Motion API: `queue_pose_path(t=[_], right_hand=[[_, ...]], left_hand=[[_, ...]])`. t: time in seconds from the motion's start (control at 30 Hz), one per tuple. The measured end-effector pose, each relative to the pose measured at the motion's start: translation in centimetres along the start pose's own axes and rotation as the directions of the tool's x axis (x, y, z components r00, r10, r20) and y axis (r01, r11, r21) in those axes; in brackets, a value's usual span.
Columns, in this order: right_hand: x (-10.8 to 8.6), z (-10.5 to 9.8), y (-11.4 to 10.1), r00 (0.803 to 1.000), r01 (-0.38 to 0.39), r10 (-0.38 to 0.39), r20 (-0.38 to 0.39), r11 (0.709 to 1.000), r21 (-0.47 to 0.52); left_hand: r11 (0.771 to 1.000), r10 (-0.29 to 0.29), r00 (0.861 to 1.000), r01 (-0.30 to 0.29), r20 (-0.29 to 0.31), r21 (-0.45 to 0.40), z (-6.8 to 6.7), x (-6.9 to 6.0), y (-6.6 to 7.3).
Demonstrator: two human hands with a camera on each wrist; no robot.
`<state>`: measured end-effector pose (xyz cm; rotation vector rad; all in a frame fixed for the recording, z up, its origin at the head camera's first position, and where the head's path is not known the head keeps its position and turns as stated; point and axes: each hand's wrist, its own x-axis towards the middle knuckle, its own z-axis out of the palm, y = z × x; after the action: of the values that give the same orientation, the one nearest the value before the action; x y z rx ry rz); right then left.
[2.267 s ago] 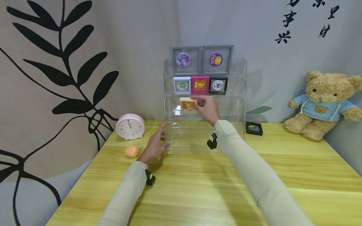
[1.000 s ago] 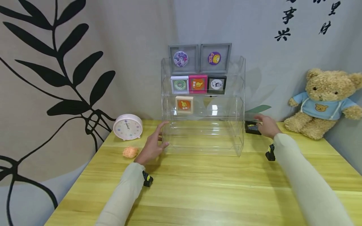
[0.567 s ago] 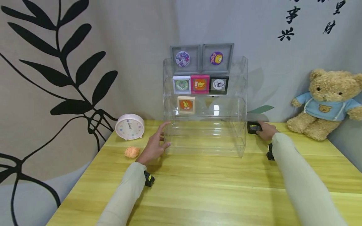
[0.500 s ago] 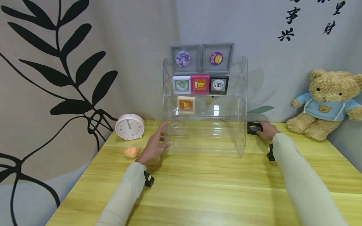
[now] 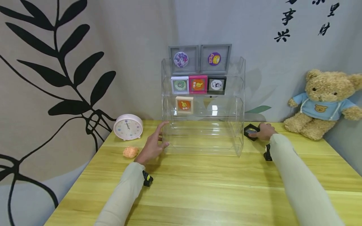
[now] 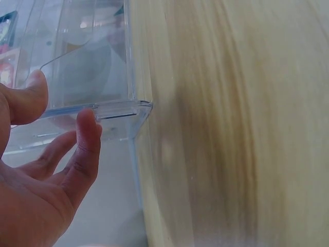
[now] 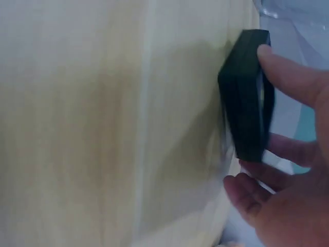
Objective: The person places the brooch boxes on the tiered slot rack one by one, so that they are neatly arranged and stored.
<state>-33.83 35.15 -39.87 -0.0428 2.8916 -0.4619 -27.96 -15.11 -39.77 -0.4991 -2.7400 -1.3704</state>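
Observation:
My right hand [image 5: 264,131] grips a small black square frame [image 5: 248,131] beside the right side of the clear tiered rack [image 5: 203,147]. In the right wrist view this black frame [image 7: 244,103] is tilted up, thumb on one edge and fingers beneath. A badge with some yellow shows inside it. My left hand [image 5: 151,146] touches the rack's left side, fingers spread. The left wrist view shows its fingertips [image 6: 87,121] at the clear edge. On the rack stand grey frames [image 5: 184,70], a white frame [image 5: 179,91], a pink frame [image 5: 198,77], another black frame [image 5: 216,78] and a cream frame [image 5: 184,112].
A pink alarm clock [image 5: 128,127] and an orange yarn-like ball [image 5: 130,152] stand left of the rack on the wooden table [image 5: 198,188]. A teddy bear [image 5: 322,103] in a blue top sits at the right, against the patterned wall [image 5: 135,62].
My right hand let go of the cream frame on the third tier, moved right and took hold of the small black frame, which is now turned and tilted. My left hand stays at the rack.

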Motion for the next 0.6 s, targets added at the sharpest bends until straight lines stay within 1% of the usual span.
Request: queue_pose_path(t=[0.07,0.13,0.23,0.3,0.37,0.47,0.6], right_hand=[[-0.1,0.6,-0.3,0.999,0.025,-0.025,-0.042,1.0,0.006],[-0.3,1.0,-0.8,0.991,0.081,-0.083,-0.105,0.997,-0.018],[-0.8,1.6,-1.9,0.964,0.163,-0.176,-0.2,0.983,-0.08],[-1.4,1.7,-2.5,0.948,0.195,-0.213,-0.237,0.976,-0.097],[-1.9,1.9,-3.0,0.935,0.218,-0.239,-0.263,0.97,-0.106],[-2.8,2.1,-3.1,0.929,0.229,-0.253,-0.272,0.967,-0.115],[-3.5,2.3,-2.9,0.917,0.255,-0.287,-0.277,0.956,-0.145]], left_hand=[[1.0,0.001,1.0,-0.001,0.007,-0.005,0.0,-0.1,0.0],[1.0,0.002,1.0,-0.002,0.014,-0.015,0.0,-0.1,0.0],[1.0,-0.002,1.0,0.002,0.005,-0.013,0.0,-0.2,0.0],[1.0,-0.006,1.0,0.006,-0.005,-0.01,0.0,-0.3,0.0],[1.0,-0.01,1.0,0.01,-0.007,-0.006,0.0,-0.3,0.0],[1.0,-0.006,1.0,0.006,0.005,-0.008,0.0,-0.3,0.1],[1.0,-0.003,1.0,0.003,0.004,-0.013,0.1,-0.2,0.1]])
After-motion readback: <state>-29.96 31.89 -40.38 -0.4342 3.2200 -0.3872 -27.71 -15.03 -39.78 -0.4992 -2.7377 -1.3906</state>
